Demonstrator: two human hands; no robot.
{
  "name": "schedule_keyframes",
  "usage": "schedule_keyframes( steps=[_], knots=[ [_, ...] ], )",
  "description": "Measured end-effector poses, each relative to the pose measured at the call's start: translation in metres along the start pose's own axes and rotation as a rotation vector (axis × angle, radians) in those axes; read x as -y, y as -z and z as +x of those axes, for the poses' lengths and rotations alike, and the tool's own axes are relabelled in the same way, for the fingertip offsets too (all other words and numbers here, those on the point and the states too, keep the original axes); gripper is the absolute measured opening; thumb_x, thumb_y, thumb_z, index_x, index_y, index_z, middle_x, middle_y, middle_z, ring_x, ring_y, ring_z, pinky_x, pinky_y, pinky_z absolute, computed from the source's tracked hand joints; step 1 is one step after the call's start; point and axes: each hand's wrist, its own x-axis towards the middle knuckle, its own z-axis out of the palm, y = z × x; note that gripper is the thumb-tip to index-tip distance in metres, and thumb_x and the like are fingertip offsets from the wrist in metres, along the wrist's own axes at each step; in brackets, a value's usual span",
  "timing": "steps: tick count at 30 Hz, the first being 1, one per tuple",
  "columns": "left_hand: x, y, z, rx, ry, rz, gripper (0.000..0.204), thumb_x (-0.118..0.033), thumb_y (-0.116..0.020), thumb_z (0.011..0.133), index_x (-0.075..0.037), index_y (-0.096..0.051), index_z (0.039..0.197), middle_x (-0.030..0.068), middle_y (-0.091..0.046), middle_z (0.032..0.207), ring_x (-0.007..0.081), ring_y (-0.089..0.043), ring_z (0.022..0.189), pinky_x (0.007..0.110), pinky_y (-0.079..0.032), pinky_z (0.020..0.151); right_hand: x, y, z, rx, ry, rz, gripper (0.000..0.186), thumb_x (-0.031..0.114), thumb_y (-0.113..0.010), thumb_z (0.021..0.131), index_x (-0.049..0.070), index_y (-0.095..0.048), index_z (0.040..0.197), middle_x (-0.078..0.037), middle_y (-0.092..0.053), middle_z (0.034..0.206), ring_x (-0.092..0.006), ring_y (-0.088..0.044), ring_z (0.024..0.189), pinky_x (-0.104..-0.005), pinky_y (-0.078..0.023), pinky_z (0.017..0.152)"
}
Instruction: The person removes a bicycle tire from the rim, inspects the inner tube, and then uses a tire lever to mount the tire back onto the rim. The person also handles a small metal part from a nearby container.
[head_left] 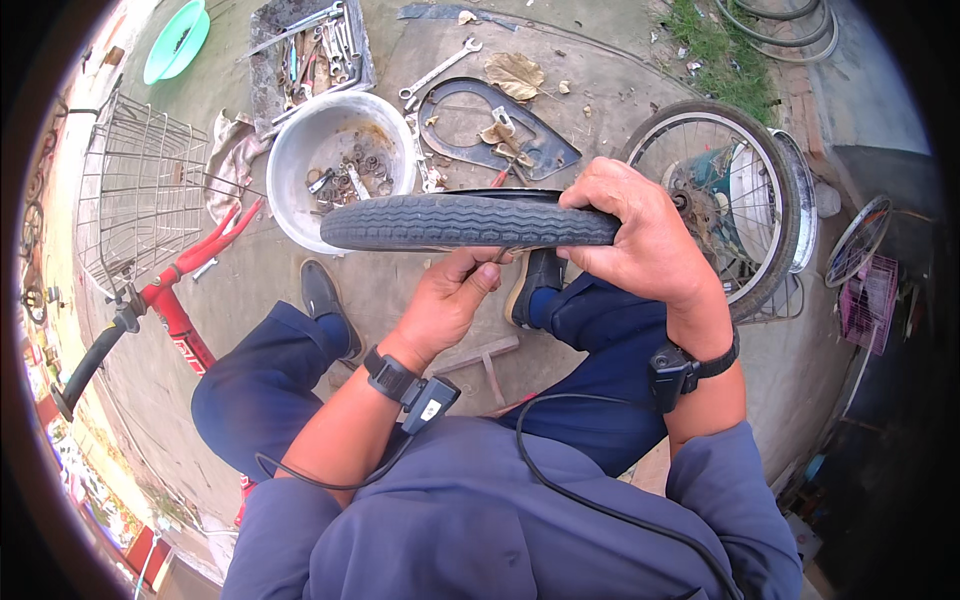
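A black bicycle tyre (460, 221) with a zigzag tread is held edge-on above the person's knees; the right hand (640, 235) has its fingers wrapped over its top, the left hand (450, 295) pinches its lower edge, near the grey basin (290, 150) of metal parts

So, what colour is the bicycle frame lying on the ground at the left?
The bicycle frame is red, with a black handlebar grip; the head view shows it best.
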Motion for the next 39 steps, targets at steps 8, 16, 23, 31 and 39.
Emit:
schedule_keyframes(
  steps=[8,16,23,31,39],
  knots=[
    [0.009,0.009,-0.012,0.039,-0.040,0.043,0.023,-0.009,-0.064,0.105,-0.005,-0.067,0.127,0.0023,-0.069,0.113,0.0140,-0.061,0.105,0.032,-0.050,0.094,0.018,-0.015,-0.013,-0.003,-0.022,-0.088,0.048,0.003,-0.086,0.057,0.009,-0.074,0.103,-0.007,-0.065,0.091,-0.0291,-0.063,0.084,-0.0392,-0.051,0.074],
    [0.025,0.006,-0.025,0.003,-0.122,0.400,0.026,-0.006,-0.066,0.098,-0.006,-0.071,0.124,0.0101,-0.072,0.117,0.0251,-0.067,0.109,0.039,-0.052,0.096,0.013,-0.020,-0.013,-0.028,0.011,-0.096,0.037,0.005,-0.082,0.057,0.010,-0.075,0.094,-0.004,-0.065,0.088,-0.0268,-0.062,0.080,-0.0378,-0.049,0.070],
    [0.026,0.009,-0.023,0.029,-0.373,0.832,0.031,-0.017,-0.068,0.093,-0.015,-0.073,0.124,0.0053,-0.073,0.116,0.0267,-0.069,0.105,0.042,-0.053,0.091,0.005,-0.036,-0.016,-0.019,0.111,-0.129,0.035,0.008,-0.083,0.059,0.009,-0.072,0.092,-0.004,-0.064,0.087,-0.0273,-0.062,0.077,-0.0392,-0.048,0.067],
    [0.013,0.000,-0.027,-0.036,-0.224,0.503,0.032,-0.004,-0.069,0.095,-0.004,-0.069,0.127,0.0114,-0.071,0.119,0.0253,-0.069,0.105,0.037,-0.053,0.091,0.008,-0.041,-0.014,-0.059,0.079,-0.139,0.037,0.007,-0.083,0.057,0.009,-0.071,0.092,-0.006,-0.065,0.091,-0.0290,-0.064,0.084,-0.0422,-0.051,0.077],
    [-0.011,-0.023,-0.024,-0.096,0.023,-0.116,0.013,-0.009,-0.058,0.108,-0.002,-0.064,0.118,0.0033,-0.065,0.096,0.0108,-0.061,0.084,0.026,-0.051,0.075,0.010,-0.050,-0.015,-0.113,0.086,-0.158,0.048,0.006,-0.086,0.059,0.010,-0.066,0.103,-0.016,-0.068,0.121,-0.0377,-0.067,0.109,-0.0472,-0.055,0.089]
  ],
)
